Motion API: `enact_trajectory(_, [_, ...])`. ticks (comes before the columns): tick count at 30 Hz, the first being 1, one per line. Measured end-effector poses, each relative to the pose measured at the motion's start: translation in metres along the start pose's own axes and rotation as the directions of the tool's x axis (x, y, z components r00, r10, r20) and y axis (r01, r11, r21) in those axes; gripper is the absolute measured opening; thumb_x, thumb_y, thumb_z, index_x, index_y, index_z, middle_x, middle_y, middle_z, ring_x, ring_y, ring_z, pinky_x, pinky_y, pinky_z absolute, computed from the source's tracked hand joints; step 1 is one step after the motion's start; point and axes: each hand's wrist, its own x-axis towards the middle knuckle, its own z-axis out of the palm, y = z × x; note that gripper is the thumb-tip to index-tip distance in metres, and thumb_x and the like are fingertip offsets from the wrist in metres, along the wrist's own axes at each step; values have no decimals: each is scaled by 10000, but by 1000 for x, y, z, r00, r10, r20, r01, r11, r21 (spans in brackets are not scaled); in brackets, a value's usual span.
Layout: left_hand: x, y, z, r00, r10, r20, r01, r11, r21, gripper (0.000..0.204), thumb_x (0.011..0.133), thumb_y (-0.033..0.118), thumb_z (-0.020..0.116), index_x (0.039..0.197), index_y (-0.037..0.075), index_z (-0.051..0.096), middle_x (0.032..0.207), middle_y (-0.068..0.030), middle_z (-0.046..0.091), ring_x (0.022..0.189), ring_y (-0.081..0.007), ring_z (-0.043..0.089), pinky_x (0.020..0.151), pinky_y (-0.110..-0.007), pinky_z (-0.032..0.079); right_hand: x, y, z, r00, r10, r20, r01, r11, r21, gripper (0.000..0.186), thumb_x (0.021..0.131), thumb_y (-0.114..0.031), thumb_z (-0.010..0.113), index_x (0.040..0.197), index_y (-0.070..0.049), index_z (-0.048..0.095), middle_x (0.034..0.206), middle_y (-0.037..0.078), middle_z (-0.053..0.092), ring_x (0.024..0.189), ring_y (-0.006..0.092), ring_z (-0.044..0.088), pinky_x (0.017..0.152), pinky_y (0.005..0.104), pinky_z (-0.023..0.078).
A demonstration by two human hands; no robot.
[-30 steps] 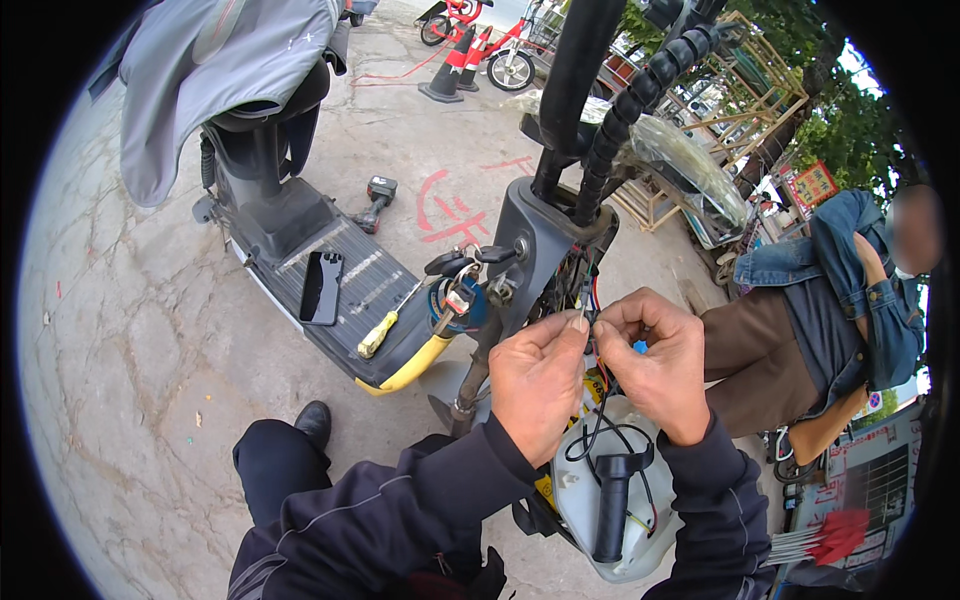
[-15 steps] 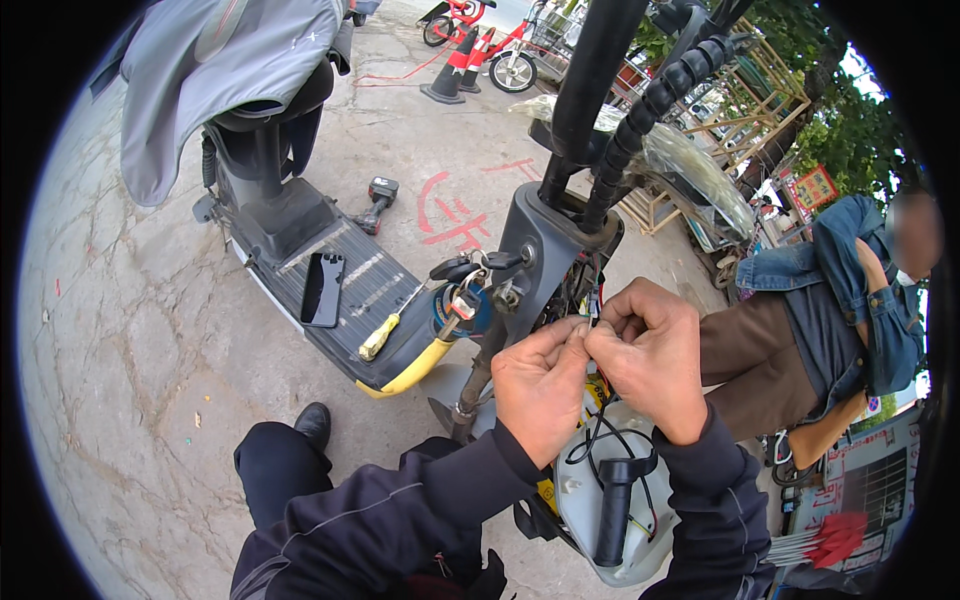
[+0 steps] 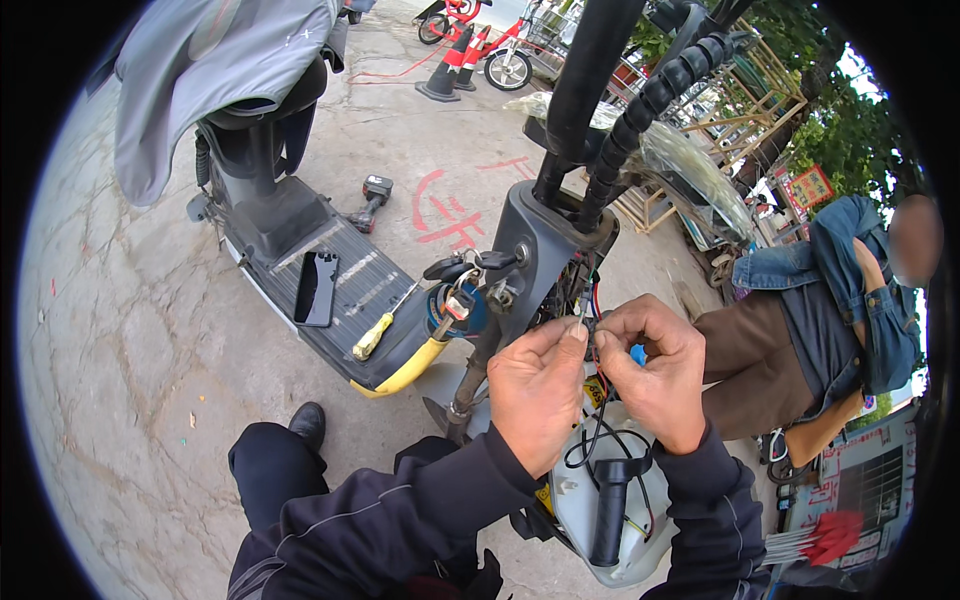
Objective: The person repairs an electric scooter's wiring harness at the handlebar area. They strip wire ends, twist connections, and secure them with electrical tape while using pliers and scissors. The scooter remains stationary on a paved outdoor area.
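In front of the opened scooter steering column (image 3: 545, 235), my two hands work close together. My left hand (image 3: 537, 395) pinches a thin wire (image 3: 583, 306) between thumb and forefinger. Just beside it, my right hand (image 3: 655, 365) has thumb and forefinger closed on a thin dark wire; its tip is too small to make out. A red wire (image 3: 597, 297) runs up behind the fingers. Below hang black cables (image 3: 590, 440) and a black handlebar grip (image 3: 608, 515), lying over a white scooter panel (image 3: 570, 510). A bunch of keys (image 3: 460, 300) dangles at the column.
On the footboard (image 3: 365, 290) lie a black phone (image 3: 317, 290) and a yellow-handled screwdriver (image 3: 373, 337). A cordless power tool (image 3: 372, 203) rests on the ground beyond. A person (image 3: 830, 300) with folded arms stands at the right. Traffic cones (image 3: 445, 65) stand farther back.
My hands have moved slightly apart at the fingertips, and the right fingers have dropped a little. More of the wires and a blue piece behind the right hand now show.
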Motion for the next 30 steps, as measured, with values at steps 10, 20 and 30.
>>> enact_trajectory(10, [2,-4,-6,997,39,68,-38,999,-10,245,1113,124,657,1257,-73,682,763,66,578,592,7,432,500,-208,335,3,-6,2,995,102,-24,-103,993,-53,35,868,19,767,887,32,741,819,55,713,656,67,600,600,249,493])
enact_trajectory(20, [6,-12,-9,982,189,30,-191,963,189,237,1097,101,674,1212,-94,747,838,72,647,711,17,468,590,-197,377,19,-20,0,985,166,40,-155,970,-189,75,815,-20,752,799,40,711,723,57,668,609,75,580,553,274,462])
enact_trajectory(30, [9,-18,-14,971,238,6,-228,926,301,239,1082,109,692,1216,-75,767,751,99,576,677,14,423,565,-211,347,15,-19,17,988,114,-104,-132,973,-187,134,751,-17,792,728,14,663,713,58,642,567,84,533,509,271,399])
